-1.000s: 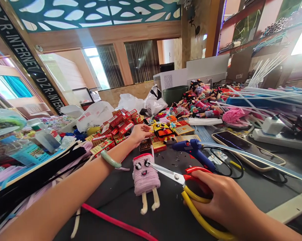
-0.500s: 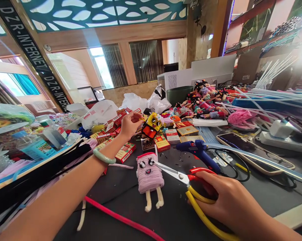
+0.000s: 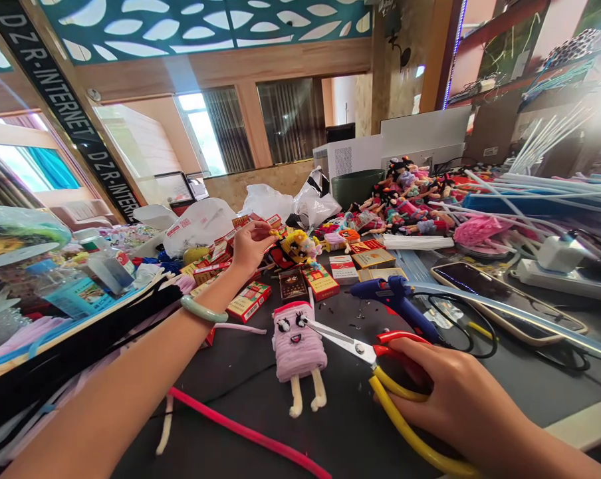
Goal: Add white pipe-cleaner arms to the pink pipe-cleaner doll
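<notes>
Figure of fuzzy yellow and black chenille [image 3: 298,246], near small printed boxes [image 3: 321,282], apparently pinched at one edge by left hand [image 3: 251,246]. Probably light, soft, crushable; best held by body, not trimmings. Steel scissors with red-and-yellow handles [image 3: 359,348] clasped in right hand [image 3: 455,386], tips by eye of lilac fuzzy doll [image 3: 300,359].

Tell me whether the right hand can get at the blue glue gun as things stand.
Probably not to grasp it: the right hand is taken up with the scissors, although the blue glue gun lies close beyond their handles, largely uncovered.
</notes>
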